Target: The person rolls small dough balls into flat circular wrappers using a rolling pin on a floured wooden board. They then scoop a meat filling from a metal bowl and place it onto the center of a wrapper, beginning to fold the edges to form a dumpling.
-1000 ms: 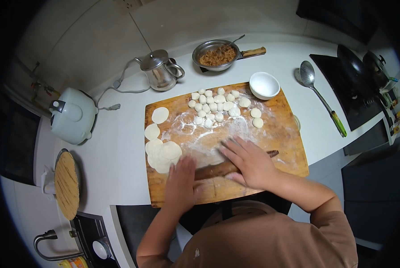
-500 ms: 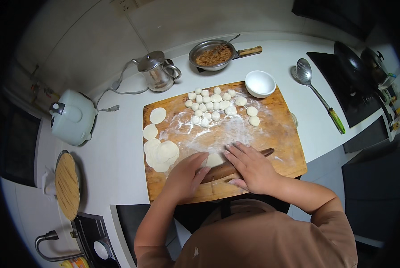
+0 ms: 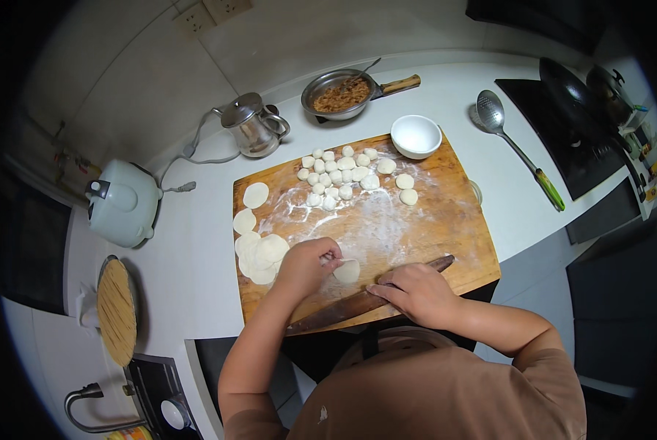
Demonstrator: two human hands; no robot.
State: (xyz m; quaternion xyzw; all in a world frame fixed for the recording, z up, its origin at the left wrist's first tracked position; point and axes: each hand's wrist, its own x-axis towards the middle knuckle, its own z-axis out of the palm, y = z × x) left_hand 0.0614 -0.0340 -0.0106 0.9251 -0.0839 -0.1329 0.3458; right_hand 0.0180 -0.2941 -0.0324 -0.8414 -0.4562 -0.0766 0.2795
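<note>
My left hand [image 3: 310, 265] pinches the edge of a small flat dough wrapper [image 3: 347, 272] at the front of the wooden board [image 3: 446, 227]. Closed around the right part of a dark rolling pin [image 3: 336, 311] is my right hand [image 3: 415, 293]; the pin lies slantwise along the board's near edge. Finished-looking round wrappers [image 3: 260, 257] overlap in a pile left of my left hand, with single ones [image 3: 256, 195] above them. Farther back, several small dough balls [image 3: 336, 170] sit clustered on floured wood, two flattened pieces [image 3: 407, 189] to their right.
A white bowl [image 3: 416, 138] stands on the board's far edge. Behind are a pan of brown filling [image 3: 337, 95] and a steel kettle [image 3: 254, 126]. A slotted spoon [image 3: 519, 147] lies at right beside a black cooktop [image 3: 556, 132]. A pale green cooker [image 3: 125, 203] stands left.
My left hand has come off the rolling pin and now pinches the wrapper's edge. The pin has moved toward me, and my right hand has closed around it.
</note>
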